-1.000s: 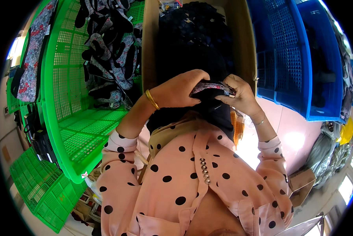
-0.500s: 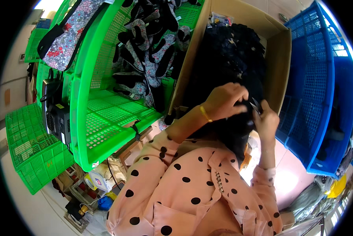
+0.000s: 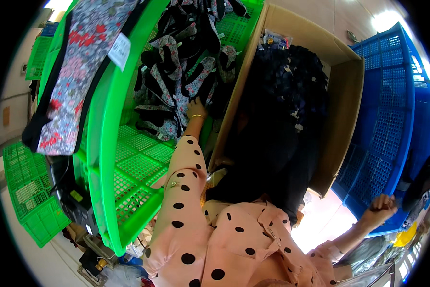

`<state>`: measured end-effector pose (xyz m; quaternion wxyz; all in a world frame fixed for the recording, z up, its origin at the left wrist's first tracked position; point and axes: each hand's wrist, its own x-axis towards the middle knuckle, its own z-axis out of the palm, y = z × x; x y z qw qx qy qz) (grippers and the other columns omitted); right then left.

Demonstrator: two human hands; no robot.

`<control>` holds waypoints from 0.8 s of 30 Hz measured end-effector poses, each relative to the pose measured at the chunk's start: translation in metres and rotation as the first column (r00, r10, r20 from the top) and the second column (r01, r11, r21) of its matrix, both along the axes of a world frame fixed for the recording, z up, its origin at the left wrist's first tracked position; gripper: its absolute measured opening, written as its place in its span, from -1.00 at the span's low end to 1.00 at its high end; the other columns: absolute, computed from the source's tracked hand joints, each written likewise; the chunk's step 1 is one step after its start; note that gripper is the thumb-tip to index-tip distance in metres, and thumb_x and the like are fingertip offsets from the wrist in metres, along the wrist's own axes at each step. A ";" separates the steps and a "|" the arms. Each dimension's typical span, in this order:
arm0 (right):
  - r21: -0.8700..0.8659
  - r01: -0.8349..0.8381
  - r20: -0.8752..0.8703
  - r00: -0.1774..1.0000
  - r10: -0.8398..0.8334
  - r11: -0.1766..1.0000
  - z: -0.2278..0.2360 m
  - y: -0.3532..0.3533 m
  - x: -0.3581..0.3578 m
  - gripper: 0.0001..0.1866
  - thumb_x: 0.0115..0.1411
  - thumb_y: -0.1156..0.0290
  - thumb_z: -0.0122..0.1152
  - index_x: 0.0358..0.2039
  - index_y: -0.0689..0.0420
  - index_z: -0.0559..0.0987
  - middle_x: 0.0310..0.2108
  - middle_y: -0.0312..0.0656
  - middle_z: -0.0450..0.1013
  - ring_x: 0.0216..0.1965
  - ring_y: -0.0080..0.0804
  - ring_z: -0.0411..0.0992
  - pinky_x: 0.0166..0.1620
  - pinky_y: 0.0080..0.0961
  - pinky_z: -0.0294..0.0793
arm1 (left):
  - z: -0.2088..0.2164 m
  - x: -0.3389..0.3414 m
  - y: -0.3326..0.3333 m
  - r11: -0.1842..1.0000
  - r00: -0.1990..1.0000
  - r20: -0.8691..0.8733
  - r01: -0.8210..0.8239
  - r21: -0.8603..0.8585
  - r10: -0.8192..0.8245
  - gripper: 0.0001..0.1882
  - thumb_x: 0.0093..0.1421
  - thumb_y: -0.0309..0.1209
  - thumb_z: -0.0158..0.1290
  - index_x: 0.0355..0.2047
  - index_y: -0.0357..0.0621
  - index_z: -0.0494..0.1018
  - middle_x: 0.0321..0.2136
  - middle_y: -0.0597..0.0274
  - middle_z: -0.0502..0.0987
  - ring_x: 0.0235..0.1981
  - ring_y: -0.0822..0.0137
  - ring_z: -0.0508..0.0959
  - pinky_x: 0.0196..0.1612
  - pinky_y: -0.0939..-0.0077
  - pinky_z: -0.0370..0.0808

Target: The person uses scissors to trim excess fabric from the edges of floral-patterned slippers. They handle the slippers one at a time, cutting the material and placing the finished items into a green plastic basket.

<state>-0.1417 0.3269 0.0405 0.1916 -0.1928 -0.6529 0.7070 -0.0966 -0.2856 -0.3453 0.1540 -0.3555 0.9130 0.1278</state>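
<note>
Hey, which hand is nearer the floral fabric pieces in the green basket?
Left. The left hand is right at the floral fabric pieces in the green basket; the right hand is beyond the cardboard box, by the blue crate.

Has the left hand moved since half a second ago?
Yes. Judged against the cardboard box, the left hand has gone left, from above the box to the floral pieces in the green crate.

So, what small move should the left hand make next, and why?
Probably grasp one floral piece and lift it: the left hand is at these pieces inside the green crate, while the right hand is away near the blue crate.
</note>
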 end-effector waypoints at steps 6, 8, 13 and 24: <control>-0.427 -0.298 0.084 0.927 0.366 0.854 -0.061 -0.070 -0.001 -0.57 0.41 -0.04 -0.14 -0.14 0.07 0.47 -0.61 -0.43 0.14 -0.67 -0.71 -0.02 -0.66 -0.72 -0.08 | -0.001 -0.011 0.007 0.986 0.974 0.153 -0.168 0.005 0.166 -0.27 0.11 -0.07 0.17 0.20 -0.13 0.21 -0.01 -0.07 0.46 0.07 -0.02 0.44 0.06 0.07 0.42; -0.436 -0.369 0.082 0.892 0.445 0.821 -0.073 -0.084 -0.003 -0.56 0.41 -0.06 -0.13 -0.11 0.07 0.46 -0.64 -0.44 0.09 -0.68 -0.73 -0.04 -0.66 -0.72 -0.09 | 0.009 -0.006 0.001 0.919 0.928 -0.039 -0.359 0.161 0.370 -0.37 0.10 -0.15 0.16 0.13 -0.17 0.29 -0.16 -0.07 0.55 -0.08 -0.02 0.55 -0.02 0.14 0.47; -0.136 -0.554 0.290 0.770 0.568 0.821 -0.066 -0.132 0.002 -0.56 0.37 0.01 0.01 -0.08 0.16 0.48 -0.71 -0.54 0.04 -0.72 -0.79 -0.04 -0.65 -0.73 -0.10 | 0.115 0.019 0.018 0.410 0.689 -0.277 -0.032 0.911 0.670 -0.51 0.06 -0.46 0.00 0.05 -0.33 0.43 -0.15 0.13 0.57 -0.19 0.31 0.56 -0.08 0.43 0.47; 0.093 -0.881 0.282 0.471 0.836 0.464 -0.020 -0.140 0.031 -0.65 0.08 0.48 0.42 -0.11 0.26 0.57 -0.33 -0.37 0.48 -0.32 -0.73 0.35 -0.24 -0.70 0.38 | 0.301 0.095 0.163 0.126 0.961 -0.276 0.276 0.953 -0.018 -0.49 0.04 -0.57 0.07 0.07 -0.34 0.42 -0.14 0.24 0.57 -0.17 0.48 0.52 -0.06 0.62 0.43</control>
